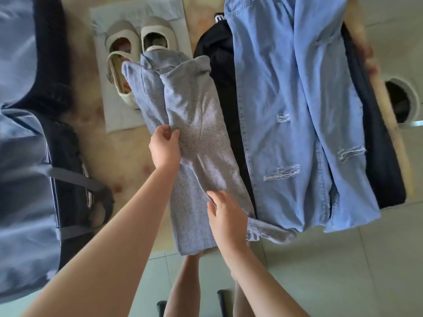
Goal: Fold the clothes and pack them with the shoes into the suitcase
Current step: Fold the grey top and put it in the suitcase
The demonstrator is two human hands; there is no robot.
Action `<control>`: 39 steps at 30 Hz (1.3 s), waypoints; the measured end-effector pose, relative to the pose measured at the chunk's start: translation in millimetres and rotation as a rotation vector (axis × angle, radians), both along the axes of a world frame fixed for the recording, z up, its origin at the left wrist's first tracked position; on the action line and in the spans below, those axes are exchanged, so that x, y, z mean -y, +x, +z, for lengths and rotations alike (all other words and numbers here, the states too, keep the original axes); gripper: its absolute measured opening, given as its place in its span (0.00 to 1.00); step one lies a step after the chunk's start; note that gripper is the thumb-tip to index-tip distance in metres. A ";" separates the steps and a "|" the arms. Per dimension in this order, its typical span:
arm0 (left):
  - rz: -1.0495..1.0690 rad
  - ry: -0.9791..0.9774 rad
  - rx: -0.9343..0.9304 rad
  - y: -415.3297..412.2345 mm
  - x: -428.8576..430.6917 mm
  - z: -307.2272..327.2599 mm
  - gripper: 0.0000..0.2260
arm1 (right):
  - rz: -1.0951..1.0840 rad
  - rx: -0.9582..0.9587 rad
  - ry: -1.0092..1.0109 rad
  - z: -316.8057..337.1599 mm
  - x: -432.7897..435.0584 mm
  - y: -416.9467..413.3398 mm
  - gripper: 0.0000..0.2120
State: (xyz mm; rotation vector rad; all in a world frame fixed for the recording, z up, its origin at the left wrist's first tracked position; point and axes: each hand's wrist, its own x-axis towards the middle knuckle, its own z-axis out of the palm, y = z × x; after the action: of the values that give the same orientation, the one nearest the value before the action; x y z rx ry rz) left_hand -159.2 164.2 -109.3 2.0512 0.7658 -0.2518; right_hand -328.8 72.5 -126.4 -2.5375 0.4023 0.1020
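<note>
We find the left hand [164,145] pinching the striped garment [199,124] mid-frame, right hand [226,216] grip unclear; a slack pinch could spill the fold.

Bare floor [128,165] between suitcase [23,156] and shirt [201,133] (shoes [154,28] beyond).

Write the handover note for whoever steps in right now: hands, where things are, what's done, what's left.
Left hand pinches a fold of the grey striped top. Right hand lies on its lower part, grip unclear.
The top is partly folded. Jeans lie unfolded to its right over a dark garment. Shoes sit on a white sheet beyond. Suitcase is open at left.
Done: none of these is in the suitcase yet.
Left: finish the top, fold the rest, pack everything with the shoes.
</note>
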 end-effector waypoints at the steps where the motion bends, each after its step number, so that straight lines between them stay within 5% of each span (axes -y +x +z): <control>1: 0.030 -0.013 0.008 -4.1 1.8 2.6 0.12 | -0.007 -0.007 -0.027 -0.4 4.6 -4.6 0.15; 12: 0.125 -0.155 -0.109 -91.8 20.5 5.2 0.26 | 0.038 0.028 -0.251 -1.3 61.5 -58.8 0.16; 18: 0.154 -0.267 -0.231 -147.3 39.7 7.3 0.25 | 0.012 -0.041 -0.281 -4.5 75.9 -74.4 0.16; 23: 0.084 -0.175 -0.189 -160.8 54.9 6.8 0.23 | 0.031 -0.075 -0.312 -3.9 94.0 -87.1 0.14; 36: 0.085 -0.265 -0.052 -181.9 17.1 -5.7 0.12 | -0.004 -0.093 -0.018 -5.2 16.3 -148.9 0.09; 39: -0.002 -0.294 -0.086 -189.5 6.8 -9.3 0.16 | -0.020 -0.212 0.023 -11.4 -3.0 -148.6 0.12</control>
State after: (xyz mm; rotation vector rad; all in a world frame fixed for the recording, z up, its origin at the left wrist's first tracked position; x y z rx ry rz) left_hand -348.7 157.4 -118.6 1.7724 0.7317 -0.4307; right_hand -477.4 75.5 -137.8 -2.5073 0.5051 0.3679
